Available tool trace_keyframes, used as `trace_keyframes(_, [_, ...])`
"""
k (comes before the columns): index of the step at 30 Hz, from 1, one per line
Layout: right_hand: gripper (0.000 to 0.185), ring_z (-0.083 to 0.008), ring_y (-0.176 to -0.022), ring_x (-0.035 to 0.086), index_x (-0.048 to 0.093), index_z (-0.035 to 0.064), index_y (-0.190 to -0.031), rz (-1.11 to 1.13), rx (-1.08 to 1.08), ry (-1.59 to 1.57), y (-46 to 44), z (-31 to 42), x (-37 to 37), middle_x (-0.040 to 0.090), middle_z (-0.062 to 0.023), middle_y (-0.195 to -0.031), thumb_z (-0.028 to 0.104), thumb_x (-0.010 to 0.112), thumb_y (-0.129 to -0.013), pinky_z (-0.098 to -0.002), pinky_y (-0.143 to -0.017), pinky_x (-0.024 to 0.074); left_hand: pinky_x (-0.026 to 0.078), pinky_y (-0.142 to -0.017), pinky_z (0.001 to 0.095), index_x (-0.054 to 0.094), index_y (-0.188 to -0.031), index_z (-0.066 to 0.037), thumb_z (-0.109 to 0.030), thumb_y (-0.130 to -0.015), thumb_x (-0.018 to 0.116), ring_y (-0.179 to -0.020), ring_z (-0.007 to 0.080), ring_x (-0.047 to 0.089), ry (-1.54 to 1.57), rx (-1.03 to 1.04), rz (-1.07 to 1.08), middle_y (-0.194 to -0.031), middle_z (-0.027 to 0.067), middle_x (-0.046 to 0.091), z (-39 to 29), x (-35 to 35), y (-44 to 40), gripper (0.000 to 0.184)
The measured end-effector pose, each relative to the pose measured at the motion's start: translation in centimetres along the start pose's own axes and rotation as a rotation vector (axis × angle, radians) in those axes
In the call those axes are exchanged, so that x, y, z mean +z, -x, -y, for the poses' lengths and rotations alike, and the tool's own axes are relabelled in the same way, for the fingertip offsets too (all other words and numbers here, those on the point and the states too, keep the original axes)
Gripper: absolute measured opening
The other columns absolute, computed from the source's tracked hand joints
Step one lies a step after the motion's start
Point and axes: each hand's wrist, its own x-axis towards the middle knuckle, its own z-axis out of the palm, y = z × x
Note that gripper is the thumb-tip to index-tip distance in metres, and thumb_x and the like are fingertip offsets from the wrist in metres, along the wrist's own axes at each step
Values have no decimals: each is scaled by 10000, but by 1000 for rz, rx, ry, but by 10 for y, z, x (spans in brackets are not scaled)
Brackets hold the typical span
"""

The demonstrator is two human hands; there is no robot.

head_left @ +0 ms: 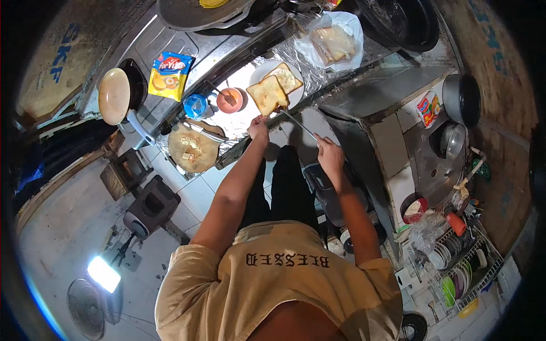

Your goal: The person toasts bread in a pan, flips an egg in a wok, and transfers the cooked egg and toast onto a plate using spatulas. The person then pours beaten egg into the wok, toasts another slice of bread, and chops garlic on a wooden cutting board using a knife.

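A slice of bread lies partly over a second slice on a white plate. My left hand is closed at the lower edge of the front slice, its fingertips pinched there. In my right hand is the handle of a long metal utensil, whose far end meets the bread's lower right corner. Left of the plate sit a small orange bowl with a fork in it and a blue container.
A round board holds a knife and a small piece of food. Behind are a yellow packet, a pale pan, a large wok and bagged bread. At right stand a sink and a dish rack.
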Motion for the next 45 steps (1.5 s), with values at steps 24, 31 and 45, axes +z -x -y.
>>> trace_keyframes(24, [374, -322, -779, 599, 580, 125, -1105, 39, 150, 318, 30, 14, -66, 593, -107, -926, 47, 527, -743, -407, -675, 490, 458, -667, 277, 624, -876, -50, -162, -779, 649, -733, 125, 570, 117, -126, 196, -808, 33, 629, 72, -12, -20, 151])
trace_keyframes(31, [257, -181, -533, 540, 591, 55, -1015, -132, 125, -509, 20, -5, -64, 542, -67, -628, 228, 553, -827, -323, -480, 418, 389, -515, 208, 583, -910, -58, -235, -876, 536, -560, 72, 466, 295, -127, 652, -685, 0, 553, 65, -107, 21, 186])
trace_keyframes(45, [200, -113, -402, 380, 515, 72, -858, -237, 375, -1516, -338, 116, -27, 407, -5, -568, 205, 372, -903, -230, -329, 292, 387, -494, 205, 566, -991, -43, -176, -891, 468, -549, 82, 465, 449, -205, 448, -647, -4, 491, 52, -273, 21, 193])
